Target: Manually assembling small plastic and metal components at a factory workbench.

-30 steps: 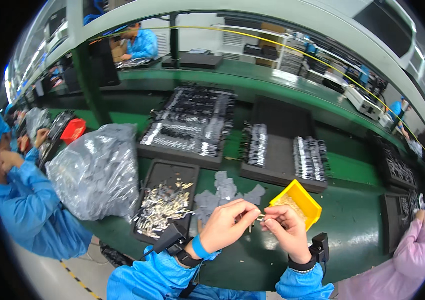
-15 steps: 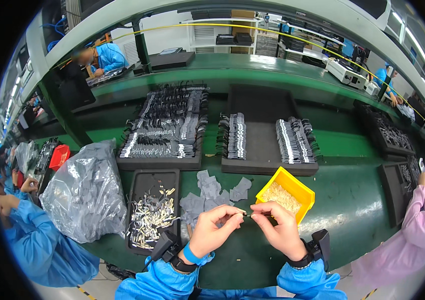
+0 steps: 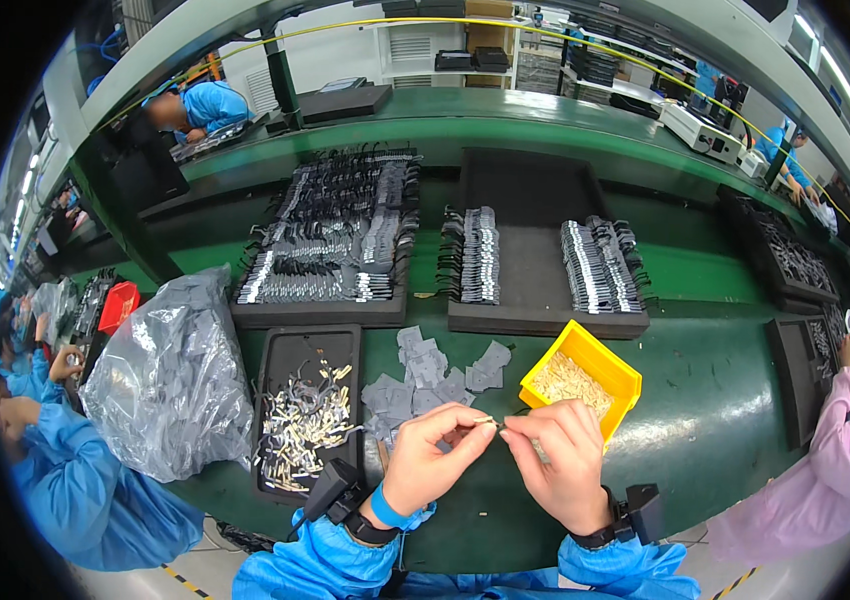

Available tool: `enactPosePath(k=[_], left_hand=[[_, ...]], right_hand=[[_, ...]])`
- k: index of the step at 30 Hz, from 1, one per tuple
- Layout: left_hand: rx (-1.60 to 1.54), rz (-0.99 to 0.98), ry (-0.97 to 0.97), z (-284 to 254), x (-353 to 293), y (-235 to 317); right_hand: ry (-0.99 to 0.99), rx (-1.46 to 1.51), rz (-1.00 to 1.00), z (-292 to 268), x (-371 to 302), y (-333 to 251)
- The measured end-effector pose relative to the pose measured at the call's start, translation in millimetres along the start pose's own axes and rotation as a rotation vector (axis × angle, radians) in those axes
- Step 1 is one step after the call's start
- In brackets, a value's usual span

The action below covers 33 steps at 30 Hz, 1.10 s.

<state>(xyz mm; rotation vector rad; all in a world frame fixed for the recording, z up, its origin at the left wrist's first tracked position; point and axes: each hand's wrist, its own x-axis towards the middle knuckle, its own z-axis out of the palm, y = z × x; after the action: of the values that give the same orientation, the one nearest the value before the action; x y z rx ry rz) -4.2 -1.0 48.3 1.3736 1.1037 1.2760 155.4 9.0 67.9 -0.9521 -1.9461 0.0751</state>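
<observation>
Above the front of the green table, both hands meet at a small pale strip-like part [image 3: 486, 420] with a dark end. Between thumb and forefinger, my left hand [image 3: 432, 450] pinches it. My right hand [image 3: 560, 462] is closed in a pinch at its other end; the fingertips hide most of the part. A short dark wire shows by the right fingers. Just beyond the hands lie loose grey square sheets [image 3: 429, 366]. The yellow bin [image 3: 625, 383] behind my right hand holds many tiny pale pieces [image 3: 571, 378].
A black tray [image 3: 271, 352] of small gold-white parts with black wires stands left. Beside it sits a clear plastic bag [image 3: 173, 380] of grey sheets. Foam trays [image 3: 530, 318] with rows of grey wired pieces stand farther back. People work at both sides.
The view has shifted slightly. My right hand has turned a little and its fingers have drawn closer together at the part; my left hand keeps its pinch.
</observation>
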Motion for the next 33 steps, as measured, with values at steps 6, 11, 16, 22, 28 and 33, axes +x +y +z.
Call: enactPosePath(k=[6, 11, 16, 22, 28, 33], left_hand=[[0.420, 0.406, 0.026, -2.1, 1.0, 10.0], [0.600, 0.560, 0.069, 0.0, -2.1, 10.5], [0.020, -0.022, 0.012, -2.9, -4.8, -1.0], [-0.207, -0.171, -0.091, -4.7, 1.7, -6.6], [-0.282, -0.225, -0.095, -8.5, 1.2, -8.3], [-0.230, -0.239, -0.035, -0.3, -3.4, -9.5]], right_hand=[[-0.033, 0.188, 0.058, 6.4, -2.1, 1.8], [-0.017, 0.185, 0.080, 6.7, -3.1, 2.4], [0.147, -0.072, 0.128, -8.5, 5.7, 25.4], [-0.058, -0.462, 0.281, -21.6, -2.9, 65.3], [0.121, -0.087, 0.179, -14.5, 3.9, 28.4], [-0.027, 0.184, 0.115, 9.7, -5.9, 5.2]])
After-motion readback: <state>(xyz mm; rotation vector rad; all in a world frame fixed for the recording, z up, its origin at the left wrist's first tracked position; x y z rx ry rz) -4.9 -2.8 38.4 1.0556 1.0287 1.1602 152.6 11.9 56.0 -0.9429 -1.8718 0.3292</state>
